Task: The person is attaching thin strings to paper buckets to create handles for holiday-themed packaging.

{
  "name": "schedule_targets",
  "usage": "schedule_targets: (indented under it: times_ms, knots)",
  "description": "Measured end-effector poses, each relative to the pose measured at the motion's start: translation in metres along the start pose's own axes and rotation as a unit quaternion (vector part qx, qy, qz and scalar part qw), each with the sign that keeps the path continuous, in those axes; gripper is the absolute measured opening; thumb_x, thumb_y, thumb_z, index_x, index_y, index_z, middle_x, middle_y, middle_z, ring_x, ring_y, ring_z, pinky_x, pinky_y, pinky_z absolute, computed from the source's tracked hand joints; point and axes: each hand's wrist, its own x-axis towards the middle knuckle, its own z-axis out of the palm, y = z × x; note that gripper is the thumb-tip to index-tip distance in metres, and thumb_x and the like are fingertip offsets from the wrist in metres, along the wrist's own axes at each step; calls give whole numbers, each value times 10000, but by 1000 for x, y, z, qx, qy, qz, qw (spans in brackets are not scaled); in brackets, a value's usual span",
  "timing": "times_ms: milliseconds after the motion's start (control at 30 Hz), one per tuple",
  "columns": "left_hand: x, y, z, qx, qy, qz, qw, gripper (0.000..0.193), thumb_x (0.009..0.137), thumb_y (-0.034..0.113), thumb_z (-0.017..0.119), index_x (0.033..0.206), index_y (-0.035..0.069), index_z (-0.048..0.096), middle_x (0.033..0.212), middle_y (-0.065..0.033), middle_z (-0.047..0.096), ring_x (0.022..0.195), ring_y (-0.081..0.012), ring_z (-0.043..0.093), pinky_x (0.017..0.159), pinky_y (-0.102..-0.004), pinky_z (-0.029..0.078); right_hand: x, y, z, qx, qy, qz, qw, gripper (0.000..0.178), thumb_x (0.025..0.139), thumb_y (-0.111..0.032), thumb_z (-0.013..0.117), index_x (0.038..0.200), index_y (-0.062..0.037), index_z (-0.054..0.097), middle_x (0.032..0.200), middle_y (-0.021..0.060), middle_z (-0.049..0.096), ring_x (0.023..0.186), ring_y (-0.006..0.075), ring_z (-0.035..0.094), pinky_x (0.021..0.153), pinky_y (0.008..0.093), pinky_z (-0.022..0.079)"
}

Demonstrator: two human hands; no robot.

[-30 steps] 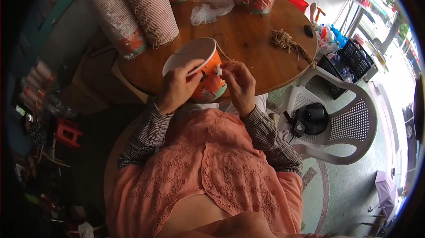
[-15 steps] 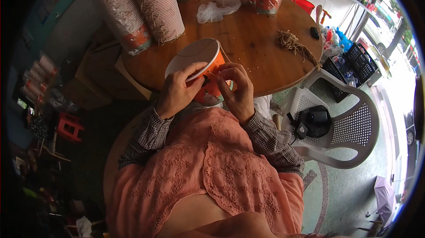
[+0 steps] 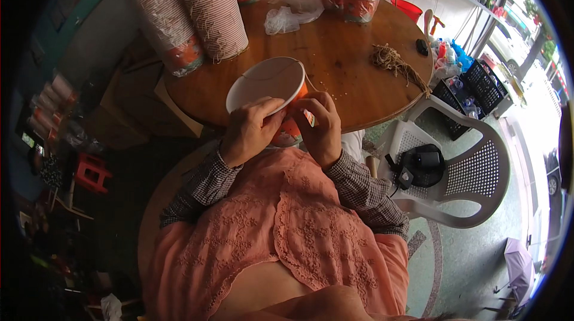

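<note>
An orange printed paper bucket (image 3: 265, 88) with a white inside leans at the table's near edge, its mouth tipped up and to the left. A thin piece of twine (image 3: 307, 78) crosses the mouth and runs over the right side of the rim toward my fingers. My left hand (image 3: 248, 134) is closed on the near rim, thumb against the outer wall. My right hand (image 3: 321, 127) is bent in a pinch at the bucket's right side, close to the left thumb, with the twine leading into it. The fingertips are partly hidden, and so is whatever the twine does between them.
Tall stacks of paper buckets (image 3: 215, 16) stand at the back left of the round wooden table (image 3: 353, 88), more at the back. A clear plastic bag (image 3: 293, 13) and a bundle of twine (image 3: 394, 61) lie on it. A grey plastic chair (image 3: 478, 165) stands at right.
The bucket has shifted slightly right and turned a little. My left hand has moved right, nearer my right hand, and the two now cover more of the orange wall.
</note>
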Motion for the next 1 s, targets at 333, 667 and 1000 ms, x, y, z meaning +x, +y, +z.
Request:
schedule_targets:
  times_ms: [333, 667, 1000]
  knots:
    - [-1, -23, 4, 97, -14, 36, 995, 130, 807, 61, 651, 921, 1, 632, 854, -141, 656, 800, -325, 626, 769, -389, 473, 32, 18, -19, -91, 11, 18, 996, 65, 826, -61, 634, 886, -49, 612, 842, 115, 590, 738, 304, 610, 638, 360, 488]
    - [9, -46, 1, -143, -71, -98, 982, 177, 810, 132, 664, 865, -32, 626, 820, -183, 667, 783, -298, 668, 698, -363, 514, 67, 32, 28, 30, -89, 35, 995, 105, 822, -44, 646, 912, -4, 608, 886, 111, 621, 784, 228, 647, 691, 313, 514]
    - [30, -78, 4, -229, -17, -120, 966, 107, 872, 89, 622, 928, 0, 608, 812, -89, 653, 753, -152, 634, 682, -285, 500, 63, 32, 22, 187, -202, 131, 952, 179, 833, -62, 648, 1000, -1, 632, 874, 77, 698, 854, 145, 677, 742, 281, 524]
